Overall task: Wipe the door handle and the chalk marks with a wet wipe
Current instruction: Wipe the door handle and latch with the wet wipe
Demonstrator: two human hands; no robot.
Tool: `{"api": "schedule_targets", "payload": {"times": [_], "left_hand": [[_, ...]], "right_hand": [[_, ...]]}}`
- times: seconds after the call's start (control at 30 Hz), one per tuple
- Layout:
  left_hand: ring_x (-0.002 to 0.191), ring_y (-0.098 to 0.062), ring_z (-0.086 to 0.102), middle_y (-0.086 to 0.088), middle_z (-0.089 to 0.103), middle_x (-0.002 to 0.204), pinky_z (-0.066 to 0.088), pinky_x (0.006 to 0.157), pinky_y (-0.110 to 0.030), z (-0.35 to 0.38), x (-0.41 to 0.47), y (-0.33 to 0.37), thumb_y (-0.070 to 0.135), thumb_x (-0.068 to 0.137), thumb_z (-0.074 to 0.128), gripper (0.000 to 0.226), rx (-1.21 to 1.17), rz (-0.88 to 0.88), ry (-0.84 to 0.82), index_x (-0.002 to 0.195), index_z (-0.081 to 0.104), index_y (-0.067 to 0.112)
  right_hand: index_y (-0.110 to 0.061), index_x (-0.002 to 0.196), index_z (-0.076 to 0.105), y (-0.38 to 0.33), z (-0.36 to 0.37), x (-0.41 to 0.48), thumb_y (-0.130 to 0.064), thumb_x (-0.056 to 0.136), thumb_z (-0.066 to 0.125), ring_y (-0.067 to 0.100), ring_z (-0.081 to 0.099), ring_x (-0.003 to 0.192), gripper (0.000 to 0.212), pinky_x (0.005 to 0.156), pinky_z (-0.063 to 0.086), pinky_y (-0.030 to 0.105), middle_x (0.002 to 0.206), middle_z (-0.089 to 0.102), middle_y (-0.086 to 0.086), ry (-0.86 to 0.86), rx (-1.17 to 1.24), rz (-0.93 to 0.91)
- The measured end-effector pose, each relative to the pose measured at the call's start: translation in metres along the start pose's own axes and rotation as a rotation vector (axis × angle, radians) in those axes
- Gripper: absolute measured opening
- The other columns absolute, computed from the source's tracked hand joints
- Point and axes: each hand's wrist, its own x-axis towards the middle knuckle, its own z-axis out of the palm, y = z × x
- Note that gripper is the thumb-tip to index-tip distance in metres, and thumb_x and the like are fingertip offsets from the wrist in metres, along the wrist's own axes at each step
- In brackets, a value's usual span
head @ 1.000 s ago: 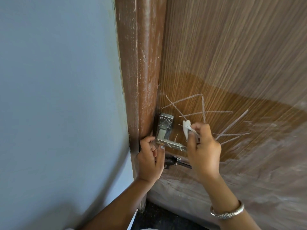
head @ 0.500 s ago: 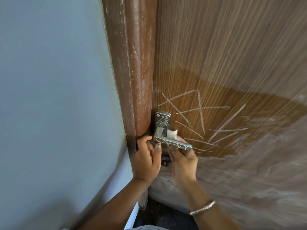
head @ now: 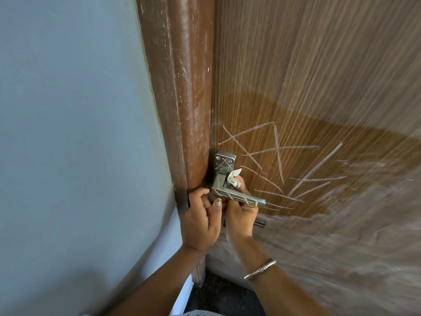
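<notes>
Here, in the head view, a brown wood-grain door (head: 319,76) meets a reddish-brown wooden door frame (head: 182,87), with a pale blue painted wall (head: 68,133) to the left. The silver metal lever door handle (head: 237,196) sits at the door's left edge, its square backplate (head: 224,164) scored with crossed white lines and its lever streaked with white marks. White chalk marks (head: 278,151) — long crossing strokes — cover the darker patch of door to the right of the handle.

The left hand (head: 200,222) is curled closed against the frame edge just beside the lever's base; whether it grips anything cannot be told. The right hand (head: 241,215) reaches up from beneath the lever, its fingers closed on a crumpled white wet wipe (head: 233,179), which is pressed against the neck of the handle just below the backplate. A silver patterned bangle (head: 260,269) circles the right wrist. A dark metal key or bolt part (head: 259,224) shows below the lever — largely hidden by the right hand.
</notes>
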Motion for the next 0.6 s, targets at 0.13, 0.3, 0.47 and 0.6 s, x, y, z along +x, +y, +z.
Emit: {"api": "schedule_targets", "payload": {"times": [0.13, 0.3, 0.47, 0.6], "left_hand": [[0.051, -0.001, 0.046, 0.012, 0.047, 0.061, 0.043, 0.043, -0.023, 0.001, 0.002, 0.002, 0.032, 0.087, 0.046, 0.034, 0.006, -0.011, -0.004, 0.105, 0.050, 0.004], [0.049, 0.002, 0.041, 0.018, 0.039, 0.057, 0.033, 0.045, -0.011, 0.001, 0.002, 0.004, 0.033, 0.087, 0.044, 0.034, 0.012, -0.027, -0.009, 0.105, 0.049, 0.005], [0.054, -0.003, 0.049, 0.011, 0.049, 0.065, 0.037, 0.048, -0.012, 0.002, 0.002, 0.003, 0.033, 0.087, 0.045, 0.036, 0.016, -0.011, -0.004, 0.105, 0.050, 0.003], [0.054, -0.004, 0.051, 0.010, 0.050, 0.066, 0.041, 0.048, -0.014, 0.003, 0.001, 0.004, 0.034, 0.087, 0.046, 0.036, 0.017, -0.009, -0.001, 0.104, 0.052, 0.002]], "right_hand": [[0.001, 0.114, 0.060, 0.005, -0.004, 0.002, 0.017, 0.086, 0.048, 0.008, 0.066, 0.077, 0.034, 0.063, 0.053, 0.020, 0.087, 0.072, 0.002, 0.028, -0.063, 0.013], [-0.016, 0.064, 0.064, 0.018, -0.017, -0.009, 0.009, 0.089, 0.051, 0.010, 0.047, 0.043, 0.037, 0.043, 0.040, 0.026, 0.053, 0.054, 0.005, 0.130, -0.099, 0.180], [-0.003, 0.123, 0.057, 0.006, -0.006, 0.000, 0.011, 0.090, 0.050, 0.023, 0.062, 0.108, 0.037, 0.092, 0.050, 0.038, 0.113, 0.067, 0.012, -0.021, -0.169, 0.036], [0.004, 0.119, 0.057, 0.010, -0.011, 0.004, 0.004, 0.092, 0.052, 0.038, 0.058, 0.112, 0.027, 0.095, 0.045, 0.052, 0.115, 0.062, 0.027, -0.138, -0.244, -0.009]]}}
